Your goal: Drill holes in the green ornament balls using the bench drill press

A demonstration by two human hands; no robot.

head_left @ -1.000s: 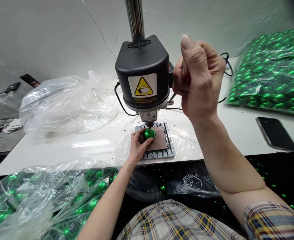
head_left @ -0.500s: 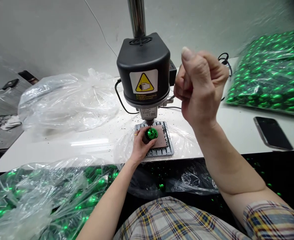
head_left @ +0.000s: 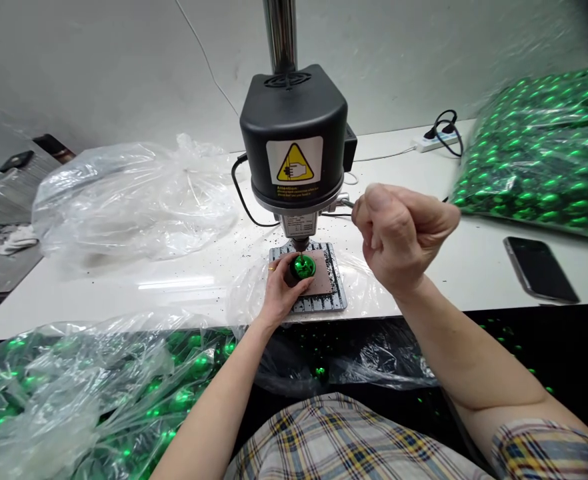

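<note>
A shiny green ball [head_left: 304, 266] rests on a brownish board [head_left: 322, 283] over the slotted grey base plate of a bench drill press [head_left: 294, 133]. My left hand [head_left: 283, 287] is closed around the ball's left side, thumb in front and fingers behind. Right above the ball is the chuck [head_left: 301, 244], its bit at the ball's top; whether it has gone in I cannot tell. My right hand [head_left: 407, 233] is wrapped in a fist on the feed lever [head_left: 347, 203], whose grip end is hidden in the palm.
Clear plastic bags [head_left: 139, 200] lie on the left of the white table. A big bag of green balls [head_left: 544, 153] sits at the right, near a phone [head_left: 541, 269] and a power strip [head_left: 439, 139]. Another bag of green balls [head_left: 184, 400] lies below the table's front edge.
My right hand has come down with the feed lever. My left hand and the green ball stay in place on the board. The view has shifted slightly.
</note>
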